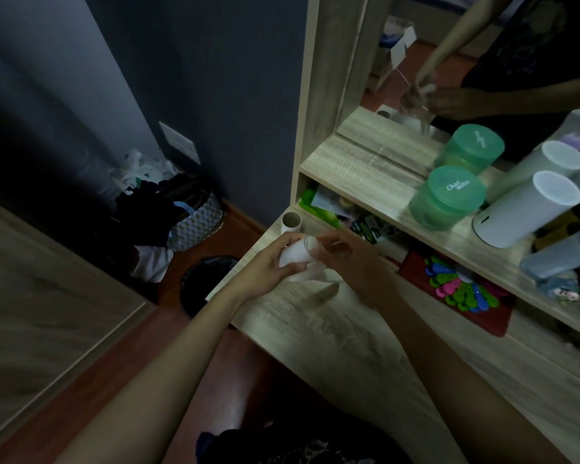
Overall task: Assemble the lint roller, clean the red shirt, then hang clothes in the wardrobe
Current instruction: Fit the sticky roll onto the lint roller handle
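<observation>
Dim room; grey-blue wall (215,78); red-brown floor (235,226); pale wood desk (365,346) with mirror (482,61).

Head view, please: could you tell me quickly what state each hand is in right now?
Left hand: grips the white roll.
Right hand: at the roll's end, blurred; its grip cannot be told.

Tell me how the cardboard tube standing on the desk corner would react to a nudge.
Hollow and thin-walled, the cardboard tube is probably very light. Standing on end, it would likely tip, then roll off the desk.
</observation>
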